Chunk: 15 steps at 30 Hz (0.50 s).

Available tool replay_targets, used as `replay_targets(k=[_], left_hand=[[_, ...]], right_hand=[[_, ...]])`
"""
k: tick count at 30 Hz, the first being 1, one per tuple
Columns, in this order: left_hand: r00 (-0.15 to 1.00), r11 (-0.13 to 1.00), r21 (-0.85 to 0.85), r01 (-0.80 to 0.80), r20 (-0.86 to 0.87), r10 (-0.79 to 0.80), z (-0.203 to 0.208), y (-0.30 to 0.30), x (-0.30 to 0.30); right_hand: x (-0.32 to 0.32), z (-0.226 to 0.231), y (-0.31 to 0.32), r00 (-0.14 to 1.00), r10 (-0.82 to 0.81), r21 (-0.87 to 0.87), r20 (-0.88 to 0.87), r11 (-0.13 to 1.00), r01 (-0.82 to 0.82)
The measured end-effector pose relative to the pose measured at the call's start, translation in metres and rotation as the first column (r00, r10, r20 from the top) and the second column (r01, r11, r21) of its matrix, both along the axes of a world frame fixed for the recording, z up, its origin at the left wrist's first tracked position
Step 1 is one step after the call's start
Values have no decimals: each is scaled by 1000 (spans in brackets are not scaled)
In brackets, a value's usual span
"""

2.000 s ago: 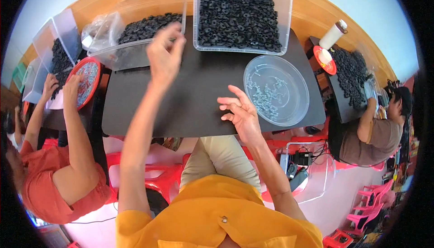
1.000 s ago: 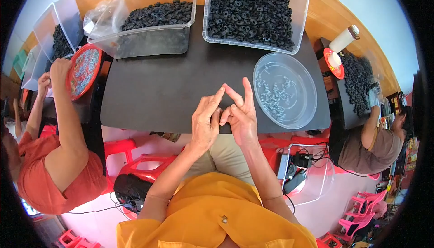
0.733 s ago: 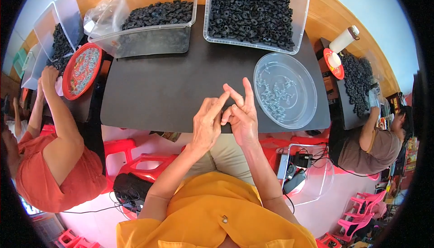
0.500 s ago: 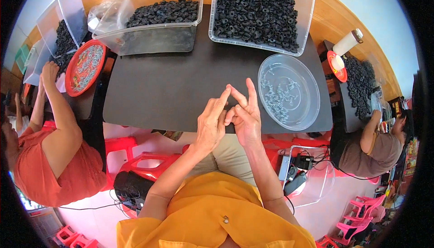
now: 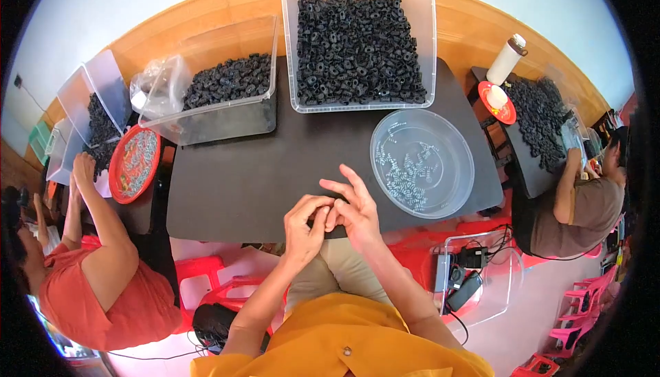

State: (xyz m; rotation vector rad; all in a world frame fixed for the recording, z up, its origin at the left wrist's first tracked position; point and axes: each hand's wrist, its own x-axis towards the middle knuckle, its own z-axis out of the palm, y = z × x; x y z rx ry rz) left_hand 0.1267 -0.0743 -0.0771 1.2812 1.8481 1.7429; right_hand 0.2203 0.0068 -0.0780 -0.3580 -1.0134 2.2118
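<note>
My left hand (image 5: 305,227) and my right hand (image 5: 357,213) meet over the near edge of the dark table (image 5: 227,191). The left fingers are bent into a pinch. On the right hand, thumb and bent fingers press together while two fingers stretch out. What lies between the fingertips is too small and covered to make out. Beside my right hand sits a round clear plastic lid or dish (image 5: 450,181) holding many small metal springs (image 5: 407,183). Beyond it stands a clear bin (image 5: 292,67) full of small black plastic parts (image 5: 357,50).
A second clear bin (image 5: 227,129) of black parts and a plastic bag (image 5: 161,88) are at back left. Further left, a person in red (image 5: 110,287) works by a red tray (image 5: 115,174) of springs. Another person (image 5: 581,215) sits right, near a bottle (image 5: 507,59).
The whole view has shifted, so the table sits lower. My left fingers have curled from stretched to a pinch, and both hands' fingertips are now closer together.
</note>
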Motion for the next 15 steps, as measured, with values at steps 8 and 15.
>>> replay_targets(k=[8, 15], left_hand=[[997, 994, 83, -76, -27, 78, 61, 48, -45], [920, 997, 73, 34, -392, -3, 93, 196, -90]], right_hand=[[-9, -4, -14, 935, -216, 365, 281, 925, 103], [-11, 1, -12, 909, -330, 694, 256, 717, 65]])
